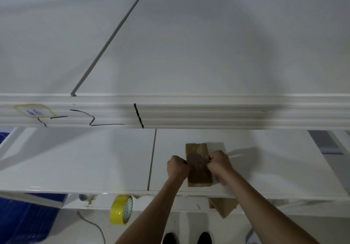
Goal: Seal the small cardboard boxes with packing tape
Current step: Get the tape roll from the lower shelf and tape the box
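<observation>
A small brown cardboard box lies on the white table, long side running away from me, near the front edge. A shiny strip of clear tape runs across its top between my hands. My left hand pinches the strip at the box's left side, fingers curled. My right hand pinches the other end at the box's right side. A yellow roll of packing tape hangs at my left forearm below the table's front edge. Another cardboard piece shows under the table.
A white shelf beam with black marker lines and a sticker spans the view above the table. A grey rod leans on the upper surface. Blue crates stand at lower left. A grey cable and my shoes are on the floor.
</observation>
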A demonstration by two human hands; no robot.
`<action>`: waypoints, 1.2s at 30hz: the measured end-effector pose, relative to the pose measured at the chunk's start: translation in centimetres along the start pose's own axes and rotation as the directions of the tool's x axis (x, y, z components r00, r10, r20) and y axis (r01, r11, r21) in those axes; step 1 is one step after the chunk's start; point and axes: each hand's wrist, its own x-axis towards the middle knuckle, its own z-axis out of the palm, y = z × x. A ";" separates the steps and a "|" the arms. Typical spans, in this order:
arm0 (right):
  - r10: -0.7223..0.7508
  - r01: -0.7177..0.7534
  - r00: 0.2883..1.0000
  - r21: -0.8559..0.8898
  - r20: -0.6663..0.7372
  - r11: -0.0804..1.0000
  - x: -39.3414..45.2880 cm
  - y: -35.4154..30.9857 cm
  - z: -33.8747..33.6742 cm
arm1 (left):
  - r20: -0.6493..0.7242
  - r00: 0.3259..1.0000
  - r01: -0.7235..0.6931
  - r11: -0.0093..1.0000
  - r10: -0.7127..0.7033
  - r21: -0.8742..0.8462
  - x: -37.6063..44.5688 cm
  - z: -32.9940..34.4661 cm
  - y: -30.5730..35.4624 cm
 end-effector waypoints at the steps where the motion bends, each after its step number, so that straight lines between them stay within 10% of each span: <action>1: 0.006 -0.006 1.000 0.002 -0.017 1.000 0.2 0.0 0.1 | -0.011 1.000 0.002 1.000 -0.002 0.007 -0.1 0.0 0.2; 7: -0.010 0.009 0.999 -0.015 -0.047 1.000 0.4 0.3 0.8 | -0.010 1.000 0.000 0.999 0.000 0.039 -0.3 0.0 0.4; 13: -0.046 0.042 0.975 0.026 0.216 0.999 0.5 2.0 0.6 | 0.199 0.976 -0.096 0.995 0.090 0.022 -0.7 -1.3 -0.9; 36: 0.052 -0.035 0.995 0.183 -0.088 0.982 0.2 1.1 1.1 | -0.064 0.997 -0.052 0.999 0.052 0.009 -1.3 0.0 0.1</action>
